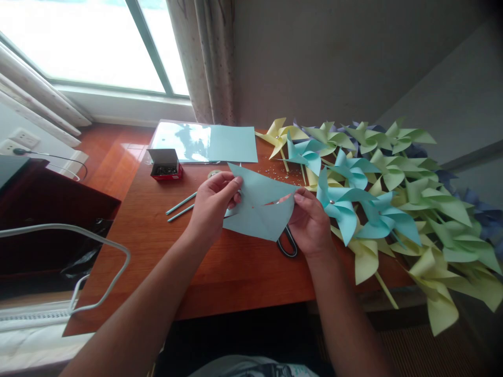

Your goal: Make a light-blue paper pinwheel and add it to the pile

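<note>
A light blue paper square point(255, 214) with slits cut in from its corners is held up above the table between both hands. My left hand point(216, 201) pinches its left side between thumb and fingers. At the right corner, my right hand point(312, 220) grips the paper beside an open slit. Beneath the sheet lies a pair of scissors, one black handle point(288, 245) showing and the blades hidden. To the left of my left hand are two light blue sticks point(181, 205), their right ends covered by the hand. Part of a small roll point(213, 173) shows behind my left fingers.
Many finished paper pinwheels point(340, 201) in blue, yellow, green and purple crowd the right side of the wooden table point(236, 283). An open red box point(167, 167) of small fasteners and blue paper sheets point(233, 144), partly in clear plastic, lie toward the back. Small scraps point(271, 172) are scattered nearby.
</note>
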`<state>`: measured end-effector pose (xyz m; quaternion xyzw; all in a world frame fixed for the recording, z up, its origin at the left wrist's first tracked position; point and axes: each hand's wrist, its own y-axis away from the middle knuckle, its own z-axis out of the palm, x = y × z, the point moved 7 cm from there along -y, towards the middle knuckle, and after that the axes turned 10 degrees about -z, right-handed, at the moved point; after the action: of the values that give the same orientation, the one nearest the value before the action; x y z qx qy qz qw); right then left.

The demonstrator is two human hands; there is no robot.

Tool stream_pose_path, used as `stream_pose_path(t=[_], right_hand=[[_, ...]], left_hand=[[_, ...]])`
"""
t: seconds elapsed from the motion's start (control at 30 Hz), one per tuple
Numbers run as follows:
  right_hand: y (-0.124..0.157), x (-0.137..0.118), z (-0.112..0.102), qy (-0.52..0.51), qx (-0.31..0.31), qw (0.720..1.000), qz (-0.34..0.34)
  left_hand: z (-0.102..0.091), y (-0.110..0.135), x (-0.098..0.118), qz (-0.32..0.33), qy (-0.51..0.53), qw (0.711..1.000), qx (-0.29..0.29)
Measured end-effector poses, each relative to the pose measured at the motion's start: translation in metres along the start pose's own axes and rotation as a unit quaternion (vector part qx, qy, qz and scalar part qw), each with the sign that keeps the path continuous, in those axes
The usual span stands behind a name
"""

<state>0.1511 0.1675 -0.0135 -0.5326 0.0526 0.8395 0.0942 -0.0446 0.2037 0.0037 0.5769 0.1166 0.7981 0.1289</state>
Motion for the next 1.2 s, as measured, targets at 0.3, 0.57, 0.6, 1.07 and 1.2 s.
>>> stream_pose_path(t=[0.3,0.57,0.6,1.07,1.2], right_hand=[[-0.004,-0.01,0.001,0.033,-0.012,0.998,-0.06],[0.001,0.004,0.006,0.089,-0.023,0.996,-0.006],[0.002,0.005,0.006,0.113,-0.028,0.993,-0.008],[0.003,-0.003,0.013,0.276,-0.076,0.953,-0.096],[0.003,-0.006,0.013,0.284,-0.073,0.95,-0.107]], left_hand=[[-0.005,0.001,0.009,0.049,-0.095,0.994,0.024],[0.021,0.005,-0.005,0.066,-0.289,0.948,-0.117],[0.023,0.005,-0.007,0.078,-0.309,0.939,-0.126],[0.033,0.013,-0.006,0.118,-0.379,0.906,-0.149],[0.034,0.013,-0.006,0.119,-0.37,0.909,-0.151]])
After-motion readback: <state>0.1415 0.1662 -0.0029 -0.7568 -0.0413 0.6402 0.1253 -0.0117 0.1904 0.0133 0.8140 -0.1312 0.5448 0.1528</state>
